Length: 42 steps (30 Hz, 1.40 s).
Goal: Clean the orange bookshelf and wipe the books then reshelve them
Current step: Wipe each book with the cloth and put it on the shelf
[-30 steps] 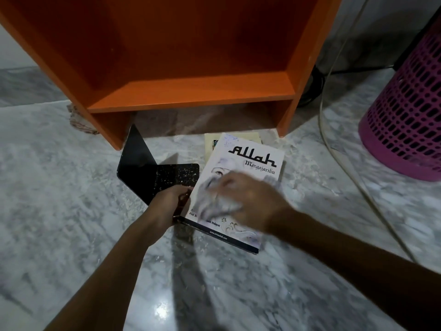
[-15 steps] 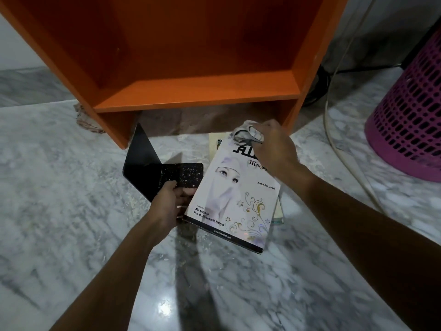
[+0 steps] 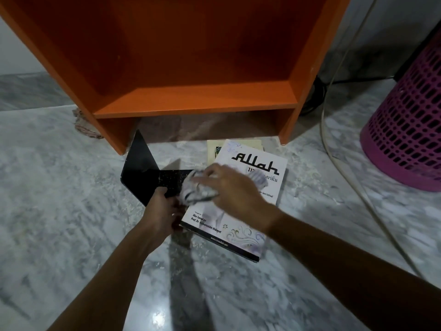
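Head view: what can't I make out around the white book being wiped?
All in the head view:
- White paperback book: cover's middle and subtitle hidden by the right hand and its striped grey cloth.
- Cloth: motion-blurred, pattern unclear.
- Cream book underneath: mostly covered, title unreadable.
- Orange wooden bookshelf: upper part cut off by the top edge.

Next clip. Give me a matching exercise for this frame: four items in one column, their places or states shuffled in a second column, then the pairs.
Column one
1. cloth
2. white book
3. black bookend
4. pink basket

Column two
A. stands on the floor at far right
B. bunched in the right hand, on the book cover
C. the left hand grips its lower left edge
D. on the floor left of the book, one plate upright

Pairs: 1-B, 2-C, 3-D, 4-A
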Motion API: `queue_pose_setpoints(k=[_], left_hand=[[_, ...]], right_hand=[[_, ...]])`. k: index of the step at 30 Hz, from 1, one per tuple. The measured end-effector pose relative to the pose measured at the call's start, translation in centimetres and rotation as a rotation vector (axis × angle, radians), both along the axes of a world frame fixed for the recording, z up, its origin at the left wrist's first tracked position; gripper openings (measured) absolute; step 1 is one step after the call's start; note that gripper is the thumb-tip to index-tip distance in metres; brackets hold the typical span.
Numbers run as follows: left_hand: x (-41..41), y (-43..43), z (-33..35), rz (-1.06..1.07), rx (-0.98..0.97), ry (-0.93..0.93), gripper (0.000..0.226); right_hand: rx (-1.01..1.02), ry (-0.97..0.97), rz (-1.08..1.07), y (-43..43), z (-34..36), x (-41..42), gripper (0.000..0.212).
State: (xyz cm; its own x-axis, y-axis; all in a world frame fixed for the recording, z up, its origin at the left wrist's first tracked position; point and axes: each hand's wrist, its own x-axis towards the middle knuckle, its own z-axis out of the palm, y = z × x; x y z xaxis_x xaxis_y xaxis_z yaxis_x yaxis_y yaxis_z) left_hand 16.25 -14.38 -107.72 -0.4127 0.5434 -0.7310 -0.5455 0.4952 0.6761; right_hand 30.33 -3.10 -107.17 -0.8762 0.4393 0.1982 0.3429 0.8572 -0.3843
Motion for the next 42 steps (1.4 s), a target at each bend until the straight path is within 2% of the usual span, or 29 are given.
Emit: queue_pose_setpoints(k=[3, 6, 8, 10, 13, 14, 16, 18, 19, 21, 25, 26, 29, 31, 34, 36, 37, 38, 40, 42], left_hand=[[0.5, -0.3, 0.2, -0.143, -0.047, 0.173, 0.032], [0.4, -1.0, 0.0, -0.258, -0.031, 0.266, 0.021], [0.1, -1.1, -0.1, -0.262, -0.026, 0.263, 0.021], [0.0, -1.1, 0.0, -0.281, -0.023, 0.266, 0.021], [0.0, -1.1, 0.0, -0.292, -0.027, 0.263, 0.021], [0.0, -1.1, 0.0, -0.291, -0.025, 0.261, 0.021], [0.1, -1.0, 0.2, -0.293, -0.023, 0.256, 0.02], [0.1, -1.0, 0.4, -0.295, -0.015, 0.248, 0.019], [0.1, -0.9, 0.4, -0.297, -0.012, 0.244, 0.018], [0.2, -0.9, 0.4, -0.298, -0.007, 0.243, 0.018], [0.3, -0.9, 0.4, -0.282, -0.006, 0.262, 0.018], [0.4, -0.9, 0.4, -0.283, -0.011, 0.268, 0.019], [0.4, -1.0, 0.4, -0.3, -0.018, 0.284, 0.024], [0.4, -1.0, 0.5, -0.306, -0.013, 0.284, 0.025], [0.3, -0.8, 0.4, -0.311, 0.005, 0.289, 0.021], [0.2, -0.8, 0.1, -0.302, 0.004, 0.298, 0.02], [0.2, -0.9, 0.0, -0.3, 0.002, 0.303, 0.02], [0.2, -0.9, 0.0, -0.299, 0.002, 0.306, 0.02], [0.3, -1.0, 0.0, -0.293, 0.003, 0.314, 0.021], [0.4, -1.1, 0.1, -0.281, 0.003, 0.319, 0.023]], right_hand=[[-0.048, -0.023, -0.334, 5.3, 0.1, -0.1, 0.057], [-0.201, 0.046, -0.766, 10.4, -0.1, 1.3, 0.029], [-0.352, 0.062, -0.884, 12.5, 0.1, 3.1, 0.02], [-0.405, 0.193, -0.862, 12.8, 1.0, 4.5, 0.027], [-0.317, 0.379, -0.76, 9.6, 2.5, 4.4, 0.027], [-0.319, 0.371, -0.717, 7.8, 2.5, 4.1, 0.025], [-0.299, 0.225, -0.542, 3.4, 1.7, 4.0, 0.028], [-0.191, 0.06, -0.312, -0.7, 0.4, 4.4, 0.044], [-0.117, 0.043, -0.264, -1.3, -0.5, 5.0, 0.055], [-0.074, 0.123, -0.398, -0.1, -1.5, 6.0, 0.062], [-0.338, 0.325, -0.863, 5.7, -1.3, 7.9, 0.029], [-0.392, 0.348, -0.906, 6.8, -0.6, 8.3, 0.025], [-0.29, 0.358, -0.93, 6.0, 2.1, 8.6, 0.021], [-0.231, 0.342, -0.786, 2.8, 2.3, 7.9, 0.027], [-0.2, 0.197, -0.346, -5.0, 0.9, 7.3, 0.034], [-0.035, 0.168, -0.075, -8.0, -0.8, 8.3, 0.05], [-0.001, 0.187, -0.068, -7.9, -1.6, 9.0, 0.056], [-0.042, 0.231, -0.15, -7.1, -2.1, 9.7, 0.058], [-0.151, 0.318, -0.464, -4.7, -2.3, 10.7, 0.055], [-0.198, 0.265, -0.765, -0.7, -2.0, 12.3, 0.04]])
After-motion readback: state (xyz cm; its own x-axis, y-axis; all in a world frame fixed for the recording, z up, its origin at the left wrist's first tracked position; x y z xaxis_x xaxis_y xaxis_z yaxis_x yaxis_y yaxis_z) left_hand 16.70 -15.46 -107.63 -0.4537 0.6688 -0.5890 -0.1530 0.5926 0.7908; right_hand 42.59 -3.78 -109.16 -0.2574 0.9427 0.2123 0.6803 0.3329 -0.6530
